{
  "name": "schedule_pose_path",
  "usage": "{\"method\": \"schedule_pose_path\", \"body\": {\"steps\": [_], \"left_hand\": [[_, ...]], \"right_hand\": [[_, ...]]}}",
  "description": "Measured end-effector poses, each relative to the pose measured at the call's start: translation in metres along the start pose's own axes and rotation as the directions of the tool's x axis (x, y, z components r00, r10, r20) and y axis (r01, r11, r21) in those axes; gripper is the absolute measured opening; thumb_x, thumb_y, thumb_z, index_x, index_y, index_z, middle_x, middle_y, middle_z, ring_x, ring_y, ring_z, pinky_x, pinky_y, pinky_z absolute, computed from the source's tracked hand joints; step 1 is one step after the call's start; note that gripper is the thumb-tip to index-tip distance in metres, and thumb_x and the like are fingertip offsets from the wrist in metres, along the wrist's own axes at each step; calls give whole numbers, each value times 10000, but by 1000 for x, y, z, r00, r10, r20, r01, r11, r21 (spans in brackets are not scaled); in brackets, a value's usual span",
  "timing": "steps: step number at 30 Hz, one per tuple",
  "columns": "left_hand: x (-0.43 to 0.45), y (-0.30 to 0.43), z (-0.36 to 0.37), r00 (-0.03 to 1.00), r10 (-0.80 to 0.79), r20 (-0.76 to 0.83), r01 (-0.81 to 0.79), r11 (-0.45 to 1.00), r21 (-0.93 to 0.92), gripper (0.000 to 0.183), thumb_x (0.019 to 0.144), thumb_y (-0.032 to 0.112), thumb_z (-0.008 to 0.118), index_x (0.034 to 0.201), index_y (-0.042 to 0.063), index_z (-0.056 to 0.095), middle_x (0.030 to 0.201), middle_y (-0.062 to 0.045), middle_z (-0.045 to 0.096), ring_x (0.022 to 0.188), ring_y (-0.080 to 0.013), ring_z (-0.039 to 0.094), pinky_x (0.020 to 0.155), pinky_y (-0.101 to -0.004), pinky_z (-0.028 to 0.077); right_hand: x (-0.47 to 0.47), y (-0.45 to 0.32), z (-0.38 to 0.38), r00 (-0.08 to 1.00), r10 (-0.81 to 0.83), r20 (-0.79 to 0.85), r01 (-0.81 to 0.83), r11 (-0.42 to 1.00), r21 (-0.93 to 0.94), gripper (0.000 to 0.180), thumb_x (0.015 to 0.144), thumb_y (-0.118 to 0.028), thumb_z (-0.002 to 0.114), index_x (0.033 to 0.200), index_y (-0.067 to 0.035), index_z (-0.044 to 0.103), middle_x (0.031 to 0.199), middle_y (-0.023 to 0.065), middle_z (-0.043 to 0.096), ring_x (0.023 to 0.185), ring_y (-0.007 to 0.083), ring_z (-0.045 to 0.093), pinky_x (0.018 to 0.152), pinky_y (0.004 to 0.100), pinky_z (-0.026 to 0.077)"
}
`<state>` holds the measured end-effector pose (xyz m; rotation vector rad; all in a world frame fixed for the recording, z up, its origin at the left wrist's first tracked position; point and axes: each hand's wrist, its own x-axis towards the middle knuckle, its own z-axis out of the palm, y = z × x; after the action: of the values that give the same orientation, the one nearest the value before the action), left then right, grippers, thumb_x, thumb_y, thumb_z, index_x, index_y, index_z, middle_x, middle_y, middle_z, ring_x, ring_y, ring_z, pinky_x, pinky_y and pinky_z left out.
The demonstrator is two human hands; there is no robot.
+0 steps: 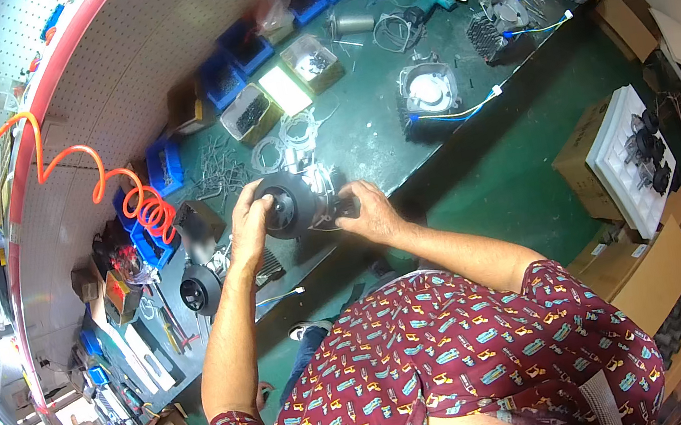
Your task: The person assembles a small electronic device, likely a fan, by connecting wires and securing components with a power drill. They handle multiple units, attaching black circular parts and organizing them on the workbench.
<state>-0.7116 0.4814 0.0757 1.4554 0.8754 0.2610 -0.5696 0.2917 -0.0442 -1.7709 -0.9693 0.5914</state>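
Observation:
My left hand (252, 218) grips a round black fan impeller (291, 204) by its open face, with the thumb near the hub. The impeller sits against a grey metal motor housing (324, 188) at the front edge of the green workbench. On the housing's right side, my right hand (371, 210) holds its dark finned part; the fingertips are partly hidden. Left of my left forearm stands another unit with a black impeller (200, 290). An open metal housing with a white disc (428, 88) and a wire lead lies farther right on the bench.
Blue parts bins (243, 45) and cardboard boxes of small parts line the bench's back. Metal rods (217, 169) and ring gaskets (269, 155) lie behind the unit. A coiled orange air hose (152, 211) hangs at left. A white foam tray (629, 161) holds impeller units at right.

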Motion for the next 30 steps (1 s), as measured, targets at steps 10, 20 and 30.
{"method": "schedule_pose_path", "body": {"steps": [10,20,30], "left_hand": [[20,-5,-1,999,-36,22,37,999,-22,325,927,154,552,1218,23,610,1049,-22,652,948,-105,576,851,-263,458],[23,-4,6,998,-31,54,28,997,65,343,931,181,578,1236,25,608,1034,-27,654,948,-109,581,837,-265,463],[29,-11,-1,991,35,128,-54,987,148,351,939,200,588,1239,18,595,1073,-48,644,997,-132,573,892,-275,456]], "right_hand": [[0,-3,7,1000,7,-30,-7,1000,-2,431,718,-165,785,1078,-16,602,1079,166,609,1067,339,584,947,413,472],[1,-6,13,996,6,-84,-4,1000,29,357,734,-138,786,1027,-8,630,1042,154,628,1021,316,616,897,396,495],[2,-2,16,980,-93,-179,87,995,-40,325,734,-112,789,992,-21,615,961,141,611,896,292,628,804,376,513]]}}
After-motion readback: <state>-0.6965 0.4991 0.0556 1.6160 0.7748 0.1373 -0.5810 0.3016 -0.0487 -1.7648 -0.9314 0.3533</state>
